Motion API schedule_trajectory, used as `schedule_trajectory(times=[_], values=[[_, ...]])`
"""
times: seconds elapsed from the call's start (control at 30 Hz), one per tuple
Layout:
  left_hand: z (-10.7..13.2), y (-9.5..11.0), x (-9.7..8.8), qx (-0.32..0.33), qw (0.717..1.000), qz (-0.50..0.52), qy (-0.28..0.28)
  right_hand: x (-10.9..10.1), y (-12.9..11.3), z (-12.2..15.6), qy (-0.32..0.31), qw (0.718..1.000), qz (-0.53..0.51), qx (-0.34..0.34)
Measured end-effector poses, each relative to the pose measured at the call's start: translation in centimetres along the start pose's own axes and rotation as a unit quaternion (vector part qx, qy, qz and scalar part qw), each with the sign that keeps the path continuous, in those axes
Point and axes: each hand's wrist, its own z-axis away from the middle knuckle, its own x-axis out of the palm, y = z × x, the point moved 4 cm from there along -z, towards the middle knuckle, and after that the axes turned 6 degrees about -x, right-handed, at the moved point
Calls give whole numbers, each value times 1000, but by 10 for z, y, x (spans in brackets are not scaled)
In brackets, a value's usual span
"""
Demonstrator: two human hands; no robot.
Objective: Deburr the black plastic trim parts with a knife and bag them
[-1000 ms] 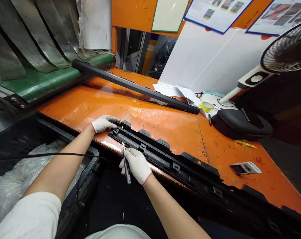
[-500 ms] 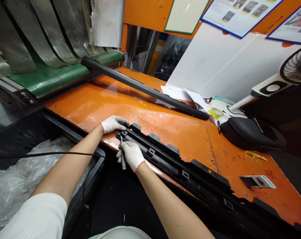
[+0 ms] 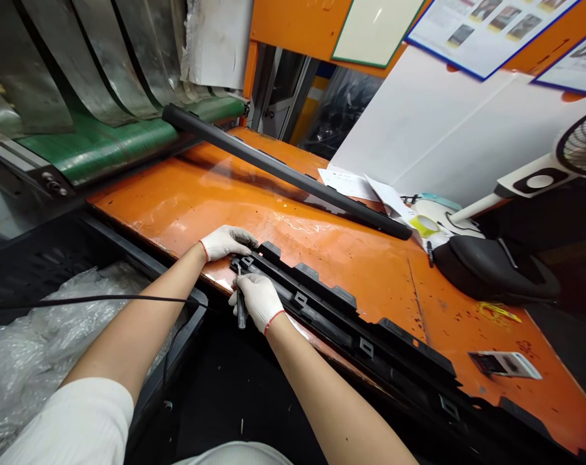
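A long black plastic trim strip (image 3: 329, 326) with tabs and square clip openings lies along the near edge of the orange table. My left hand (image 3: 229, 243), in a white glove with a red cuff edge, is closed on the strip's far-left end. Just below it, my gloved right hand (image 3: 260, 301) grips a slim craft knife (image 3: 241, 309). Its dark handle points down towards me, and its thin pale tip is directed at the strip's end by the first clip opening. Whether the tip touches the plastic I cannot tell.
Another dark trim strip (image 3: 283, 169) slants across the orange table (image 3: 200, 197), one end over a green conveyor belt (image 3: 123, 142). A black crate (image 3: 123, 242) with clear plastic wrap stands at left, a cable crossing it. Yellow tape (image 3: 423, 226), papers and a fan stand right.
The view has shifted slightly, so the table and strips appear a little further right. Both hands stay at the strip's end with the same grips.
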Motion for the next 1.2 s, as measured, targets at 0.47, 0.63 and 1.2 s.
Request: schedule_trajectory(times=[0.47, 0.63, 1.2], values=[[2, 4, 1, 15, 1000, 4, -10, 3, -3, -7, 4, 1000, 9, 1], [3, 4, 1, 10, 1000, 1, -8, 5, -9, -3, 3, 1000, 0, 1], [-2, -2, -6, -7, 1000, -6, 11, -18, 15, 48, -112, 991, 74, -21]])
